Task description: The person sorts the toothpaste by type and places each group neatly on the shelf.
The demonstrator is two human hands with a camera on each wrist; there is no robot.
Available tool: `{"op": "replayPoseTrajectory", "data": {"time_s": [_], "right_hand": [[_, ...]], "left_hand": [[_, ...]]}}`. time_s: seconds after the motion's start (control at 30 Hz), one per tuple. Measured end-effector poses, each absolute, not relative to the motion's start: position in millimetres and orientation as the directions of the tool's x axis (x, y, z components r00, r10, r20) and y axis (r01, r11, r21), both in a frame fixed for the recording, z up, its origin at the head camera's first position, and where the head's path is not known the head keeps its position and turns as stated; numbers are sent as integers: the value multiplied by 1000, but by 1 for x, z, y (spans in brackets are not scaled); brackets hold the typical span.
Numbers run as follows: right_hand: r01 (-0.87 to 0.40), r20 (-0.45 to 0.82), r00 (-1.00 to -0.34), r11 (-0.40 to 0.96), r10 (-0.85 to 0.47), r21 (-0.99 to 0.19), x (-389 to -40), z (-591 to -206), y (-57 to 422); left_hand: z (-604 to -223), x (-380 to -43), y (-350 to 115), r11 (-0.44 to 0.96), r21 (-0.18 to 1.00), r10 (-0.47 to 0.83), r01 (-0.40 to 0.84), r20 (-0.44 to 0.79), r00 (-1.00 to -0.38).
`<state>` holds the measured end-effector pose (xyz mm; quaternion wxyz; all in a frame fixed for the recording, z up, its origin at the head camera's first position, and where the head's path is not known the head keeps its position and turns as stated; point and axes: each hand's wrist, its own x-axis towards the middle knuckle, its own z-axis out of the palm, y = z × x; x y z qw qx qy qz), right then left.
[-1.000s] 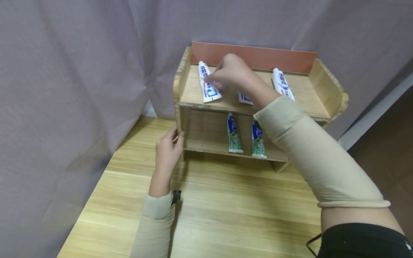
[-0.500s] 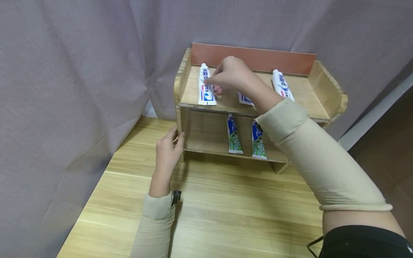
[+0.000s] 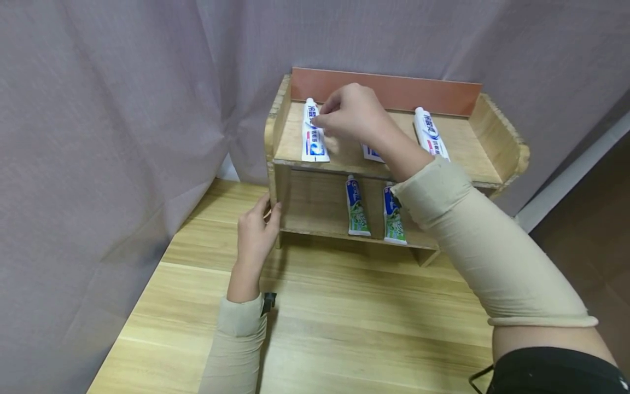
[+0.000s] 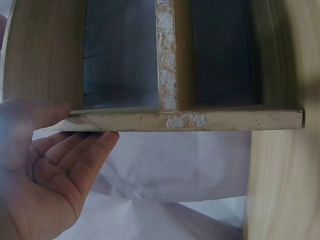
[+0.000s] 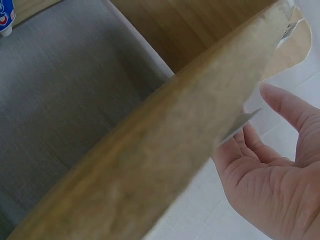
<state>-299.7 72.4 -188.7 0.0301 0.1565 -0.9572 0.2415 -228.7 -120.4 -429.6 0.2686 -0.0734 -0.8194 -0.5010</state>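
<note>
On the upper shelf of a small wooden rack lies a white toothpaste tube at the left, cap toward the back. My right hand is over it, fingertips at its right edge; whether they touch is unclear. In the right wrist view the thumb stands apart from the fingers, with nothing pinched between. A second white tube is mostly hidden under that hand. Another white tube lies to the right. My left hand grips the rack's left side panel between thumb and fingers.
Two blue-and-green toothpaste tubes, one left and one right, lie on the lower shelf. A reddish-brown board backs the upper shelf. The rack stands on a wooden table, before a grey curtain.
The left white tube's flat end has swung left, so the tube now lies straighter. My right fingers have loosened from it and risen slightly. My left hand stays on the panel.
</note>
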Motion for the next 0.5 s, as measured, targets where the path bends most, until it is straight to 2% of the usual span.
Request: {"op": "replayPoseTrajectory", "data": {"time_s": [0.5], "right_hand": [[-350, 231, -936, 759, -265, -549, -284, -192, 78]], "left_hand": [[-431, -231, -121, 484, 777, -143, 402, 524, -840]]}}
